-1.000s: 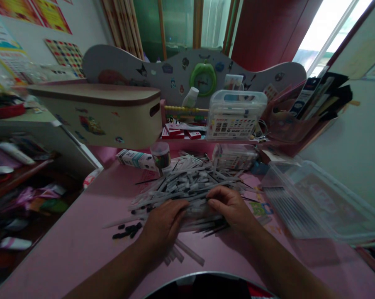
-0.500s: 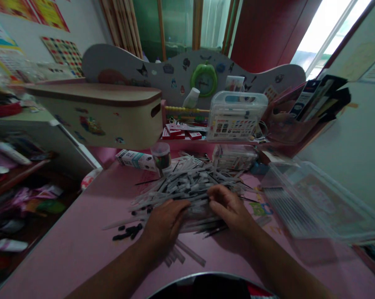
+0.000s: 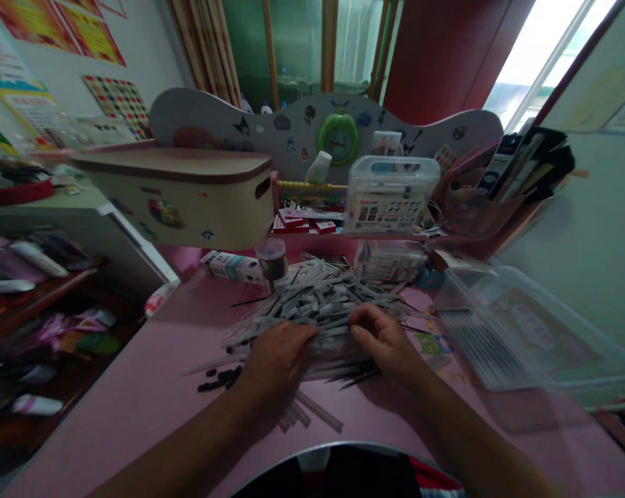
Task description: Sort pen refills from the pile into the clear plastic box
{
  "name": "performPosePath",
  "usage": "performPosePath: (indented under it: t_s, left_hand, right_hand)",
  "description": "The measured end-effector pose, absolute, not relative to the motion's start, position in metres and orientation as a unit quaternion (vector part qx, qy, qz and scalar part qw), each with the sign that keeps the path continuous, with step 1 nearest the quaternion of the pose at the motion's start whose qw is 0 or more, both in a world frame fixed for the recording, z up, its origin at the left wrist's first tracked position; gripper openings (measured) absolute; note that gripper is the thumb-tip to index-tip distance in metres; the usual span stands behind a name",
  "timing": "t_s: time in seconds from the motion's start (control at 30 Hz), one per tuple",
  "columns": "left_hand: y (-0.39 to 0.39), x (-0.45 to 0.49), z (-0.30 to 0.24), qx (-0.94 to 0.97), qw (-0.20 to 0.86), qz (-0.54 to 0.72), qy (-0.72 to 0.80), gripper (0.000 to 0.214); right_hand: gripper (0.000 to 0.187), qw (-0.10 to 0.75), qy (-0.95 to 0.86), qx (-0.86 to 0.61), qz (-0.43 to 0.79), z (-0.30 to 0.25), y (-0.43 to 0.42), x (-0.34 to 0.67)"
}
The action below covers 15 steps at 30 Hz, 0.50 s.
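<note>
A heap of frosted, see-through pens [image 3: 312, 297] lies in the middle of the pink desk. My left hand [image 3: 277, 354] rests at its near left side, palm down, fingers curled and thumb pressed in. Opposite it, my right hand [image 3: 388, 342] has thumb and index finger pinched together. Frosted pens span the gap between both hands, their ends hidden by my fingers. Small black caps [image 3: 222, 379] lie beside my left wrist. Several clear tubes [image 3: 317, 411] stick out below that hand, and thin dark refills [image 3: 357, 377] lie under the right one.
An open clear plastic box [image 3: 504, 373] with a row of pens stands right. Behind the heap are a round tub [image 3: 271, 261], a long carton [image 3: 233, 266] and a clear case [image 3: 390, 261]. A shelf above carries a cream bin [image 3: 188, 207] and a handled case [image 3: 390, 200].
The view has shifted slightly, so the left side of the room sits further right and lower. Both hands keep nearly the same place at the heap; their grip looks unchanged.
</note>
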<state>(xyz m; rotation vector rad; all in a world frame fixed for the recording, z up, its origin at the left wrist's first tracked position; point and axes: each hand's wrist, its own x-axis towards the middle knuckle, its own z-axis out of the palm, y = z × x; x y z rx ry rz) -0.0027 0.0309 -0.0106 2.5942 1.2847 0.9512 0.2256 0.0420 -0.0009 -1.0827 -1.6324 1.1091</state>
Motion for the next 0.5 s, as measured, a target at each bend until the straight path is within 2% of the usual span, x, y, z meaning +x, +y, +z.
performPosePath:
  t_s: [0.13,0.3,0.5]
  left_hand:
    - [0.035,-0.001,0.001,0.859,0.035,0.242,0.449,0.026]
    - [0.045,0.006,0.011,0.872,0.022,0.232,0.431,0.025]
    - [0.049,0.012,-0.004,0.851,0.005,0.326,0.412,0.025]
  right_hand:
    - [0.011,0.416,-0.66,-0.462,0.421,-0.002,0.044,0.225]
    - [0.036,0.415,-0.669,-0.5,0.36,-0.008,0.047,0.226]
    - [0.015,0.425,-0.692,-0.474,0.341,-0.002,0.044,0.227]
